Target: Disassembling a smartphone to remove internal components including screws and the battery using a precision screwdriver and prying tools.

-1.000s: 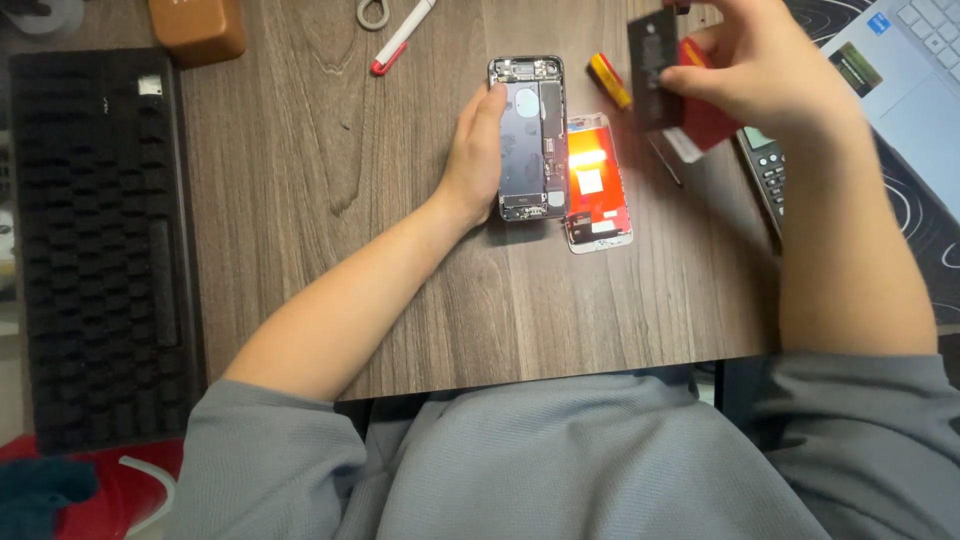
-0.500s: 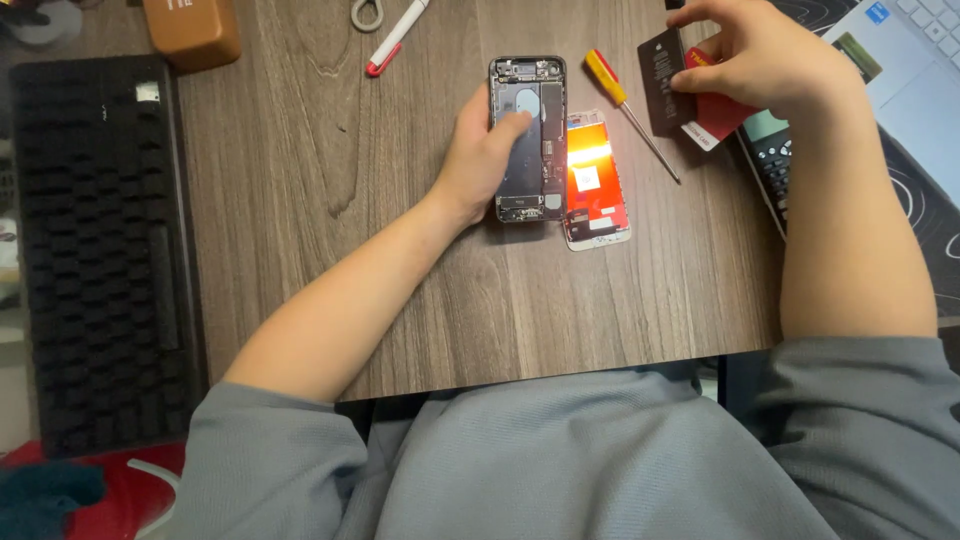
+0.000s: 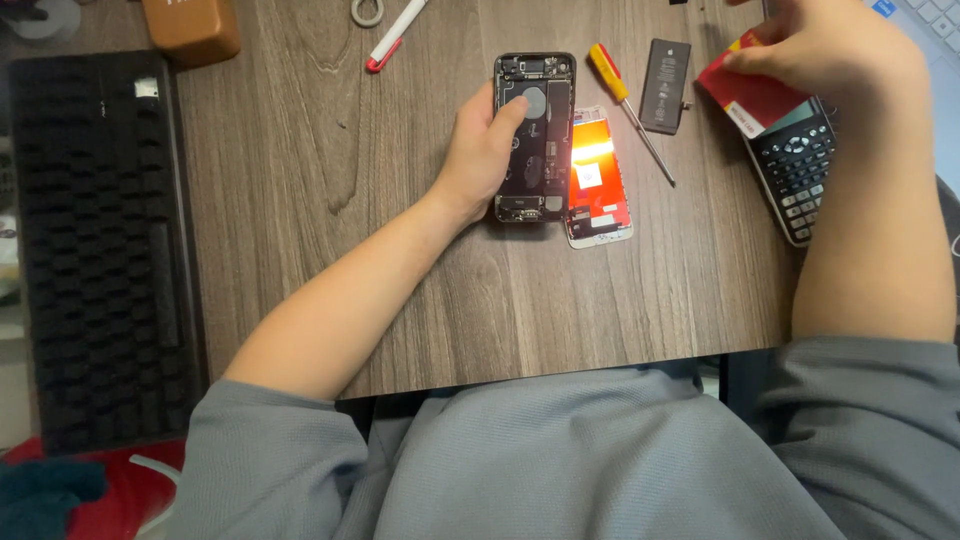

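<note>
on the wooden desk (image 3: 300,200), the opened phone body (image 3: 545,110) lies flat with its insides facing up, and the left hand (image 3: 480,150) grips its left edge, thumb laid across the dark middle of the chassis. just beside it on the right, touching or nearly so, rests the detached screen (image 3: 597,175), glowing orange under the light. the right hand (image 3: 830,50) is up at the far right, fingers pinched on a red card (image 3: 755,95) held over the calculator (image 3: 795,165). between the two hands lie the black battery (image 3: 666,85) and a screwdriver (image 3: 630,110) with a yellow and red handle, both untouched.

to do this part well, the left hand should keep the body pressed flat so it cannot slide or tug the screen; a ribbon may still link the two, though the view is too coarse to tell. the card looks like the sort used for prying or scraping, so it wants a shallow angle and light pressure near the small parts. keeping the battery clear of the screwdriver tip would be prudent.
</note>
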